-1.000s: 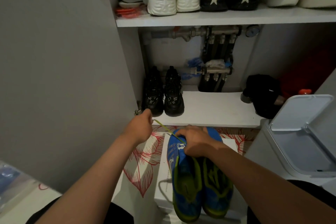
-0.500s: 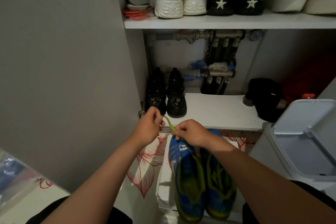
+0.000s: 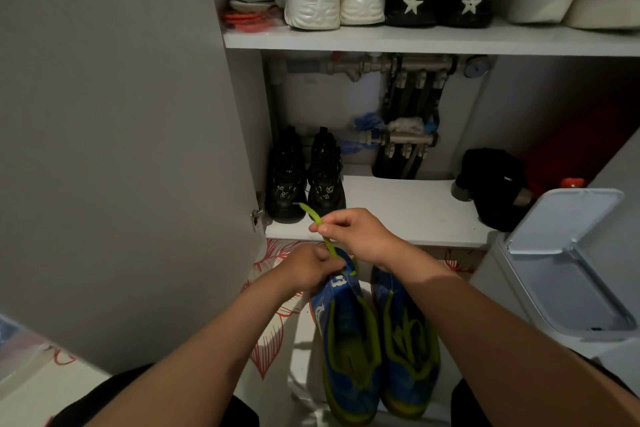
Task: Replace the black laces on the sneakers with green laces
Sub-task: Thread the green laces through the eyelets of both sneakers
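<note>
**One sneaker looks laced, the other just begun**

Head view: The pair of blue sneakers stands near the person, heels nearest and toes toward the cupboard. The right sneaker [image 3: 410,350] shows green lacing crossing over its tongue, so I'd judge that one finished. On the left sneaker [image 3: 346,354] I see lace only at the far end, which suggests threading there is at the lowest eyelets with most of the run left. No black lace shows on either shoe.

The right hand [image 3: 360,236] is raised above the toes, with thumb and fingertips pinched on the green lace [image 3: 320,224], whose free end pokes up to the left. The left hand [image 3: 311,269] is curled around the far tip of the left sneaker. Whether it also traps the lace, I cannot tell.

As for writing, the left sneaker carries a white mark on its side, too small to read. White stars mark the black heels [image 3: 412,5] on the upper shelf, and the black boots [image 3: 306,184] on the lower shelf bear pale motifs. No legible words anywhere.
</note>
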Motion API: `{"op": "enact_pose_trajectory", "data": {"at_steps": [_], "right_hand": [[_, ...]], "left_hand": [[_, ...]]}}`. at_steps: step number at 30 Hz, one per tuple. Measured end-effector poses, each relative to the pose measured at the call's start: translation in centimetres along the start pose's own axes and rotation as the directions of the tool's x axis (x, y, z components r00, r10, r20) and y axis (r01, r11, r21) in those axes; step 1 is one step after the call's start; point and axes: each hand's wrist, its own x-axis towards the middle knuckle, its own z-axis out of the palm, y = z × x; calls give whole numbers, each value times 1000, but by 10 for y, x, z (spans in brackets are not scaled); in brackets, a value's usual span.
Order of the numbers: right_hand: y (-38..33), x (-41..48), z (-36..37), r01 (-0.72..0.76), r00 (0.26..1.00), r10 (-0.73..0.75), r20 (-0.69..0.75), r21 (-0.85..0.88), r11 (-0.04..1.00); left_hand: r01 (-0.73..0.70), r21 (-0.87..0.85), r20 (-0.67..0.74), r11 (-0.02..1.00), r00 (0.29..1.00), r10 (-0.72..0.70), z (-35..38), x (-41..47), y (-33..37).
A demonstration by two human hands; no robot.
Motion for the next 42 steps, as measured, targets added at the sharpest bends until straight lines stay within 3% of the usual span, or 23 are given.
{"op": "enact_pose_trajectory", "data": {"at_steps": [3,5,7,9,11,15,18,23,24,26,28,30,32,35,38,41,42], "right_hand": [[12,2,1,-35,998,30,-57,-91,995],[24,0,-4,-113,994,109,-30,-324,939],[36,-4,-7,-132,971,228,68,-642,756],[43,-10,-6,-41,947,285,145,-828,559],[46,-13,-4,26,953,248,174,-863,504],[44,-15,-2,54,971,166,174,-830,555],[43,-19,-2,68,958,216,189,-880,471],[40,-22,-8,25,949,274,158,-900,435],[40,-23,-9,15,948,281,150,-903,429],[41,-24,-11,-3,949,287,129,-909,418],[41,-26,-12,-17,953,280,117,-902,432],[43,-26,-13,-26,957,268,111,-888,460],[43,-26,-14,-32,956,270,113,-877,479],[42,-29,-17,-63,946,302,120,-843,534],[43,-29,-16,-107,937,331,110,-813,572],[45,-27,-14,-127,932,349,98,-813,569],[45,-27,-13,-127,931,350,101,-811,572]], "left_hand": [[4,-26,-96,1000,995,-6,0,4,1],[-8,-110,-176,994,984,-11,-1,6,3],[-34,-124,-246,992,969,2,-4,6,5],[-64,-174,-304,983,953,8,-7,3,9],[-108,-242,-342,964,939,19,-11,0,12],[-121,-341,-279,932,960,23,-12,-4,14],[-139,-406,-273,903,962,25,-12,-8,19],[-247,-740,-313,626,950,4,-21,-11,31],[-258,-731,-340,632,940,-9,-24,-10,31],[-268,-502,-447,822,894,18,-30,-7,27],[-242,-84,-483,967,858,173,-35,-6,21],[-160,349,-306,923,912,274,-35,-9,14],[-91,638,-125,765,968,219,-32,-11,8],[-6,829,-72,558,990,118,-34,-15,8],[67,874,-170,480,970,173,-53,-20,15],[101,822,-409,560,789,459,-73,-26,27],[90,797,-452,597,745,491,-76,-27,30]]}}
